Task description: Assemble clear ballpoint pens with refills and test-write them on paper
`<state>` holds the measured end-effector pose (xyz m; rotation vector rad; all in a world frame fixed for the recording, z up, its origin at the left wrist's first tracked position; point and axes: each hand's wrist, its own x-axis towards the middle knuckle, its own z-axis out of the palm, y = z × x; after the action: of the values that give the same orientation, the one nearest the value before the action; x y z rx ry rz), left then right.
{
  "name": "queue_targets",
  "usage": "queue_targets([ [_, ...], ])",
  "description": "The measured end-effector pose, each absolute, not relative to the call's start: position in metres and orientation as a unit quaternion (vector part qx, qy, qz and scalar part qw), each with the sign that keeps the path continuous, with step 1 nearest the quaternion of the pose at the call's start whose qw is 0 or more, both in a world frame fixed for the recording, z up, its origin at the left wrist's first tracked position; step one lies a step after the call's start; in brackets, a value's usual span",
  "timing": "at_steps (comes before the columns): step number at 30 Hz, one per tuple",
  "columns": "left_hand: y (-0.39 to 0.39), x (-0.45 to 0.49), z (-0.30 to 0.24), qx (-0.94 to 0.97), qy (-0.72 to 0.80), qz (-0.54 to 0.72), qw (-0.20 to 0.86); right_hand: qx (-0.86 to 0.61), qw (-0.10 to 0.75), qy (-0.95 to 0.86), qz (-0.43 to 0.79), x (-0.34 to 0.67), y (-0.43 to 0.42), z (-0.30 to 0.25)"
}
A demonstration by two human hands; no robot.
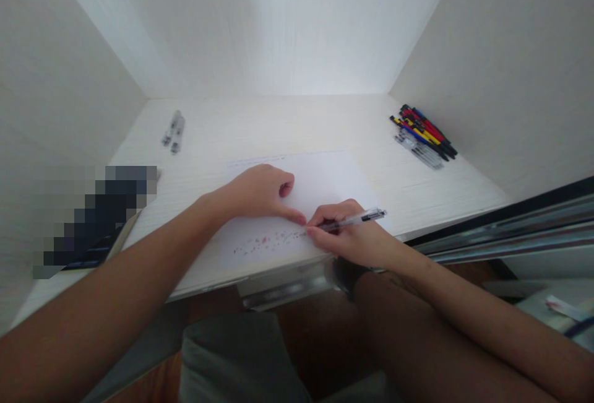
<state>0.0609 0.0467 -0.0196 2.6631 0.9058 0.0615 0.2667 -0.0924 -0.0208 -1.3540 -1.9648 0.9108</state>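
Our right hand [346,236] has its grip closed around a clear pen [358,219], over the paper [325,171] beside its small marks [264,241]; our left hand [260,191], loosely open and holding nothing, rests on the paper. We do well to press it flat and write lightly. On the white surface [297,124], clear pens [174,132] lie left of the paper, assorted pens [424,134] right; pale walls [501,62] stand beyond it.

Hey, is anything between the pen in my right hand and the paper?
Nothing visible blocks it: the pen, gripped in your right hand, points down at the paper. Your left hand is close beside the writing end.
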Motion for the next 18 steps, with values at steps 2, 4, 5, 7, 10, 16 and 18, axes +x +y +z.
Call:
queue_targets([
  [2,0.047,0.0608,-0.0201,0.933,0.32,0.022,0.162,-0.507,0.29,-0.737,0.341,0.2666,-0.092,-0.0206],
  [4,0.0471,0.0606,-0.0206,0.933,0.321,0.023,0.161,-0.507,0.292,-0.74,0.332,0.2667,-0.0917,-0.0205],
  [5,0.0471,0.0606,-0.0209,0.933,0.32,0.024,0.161,-0.507,0.292,-0.742,0.329,0.2668,-0.0918,-0.0204],
  [7,0.0471,0.0606,-0.0212,0.933,0.32,0.026,0.162,-0.509,0.288,-0.742,0.328,0.2671,-0.092,-0.0203],
  [10,0.0472,0.0607,-0.0219,0.933,0.32,0.027,0.163,-0.514,0.287,-0.739,0.327,0.2671,-0.0924,-0.0193],
  [16,0.0455,0.061,-0.0202,0.932,0.322,0.035,0.163,-0.514,0.291,-0.734,0.337,0.2662,-0.0939,-0.018],
  [18,0.0438,0.0609,-0.018,0.929,0.323,0.037,0.175,-0.52,0.303,-0.7,0.385,0.2674,-0.0926,-0.0195],
])
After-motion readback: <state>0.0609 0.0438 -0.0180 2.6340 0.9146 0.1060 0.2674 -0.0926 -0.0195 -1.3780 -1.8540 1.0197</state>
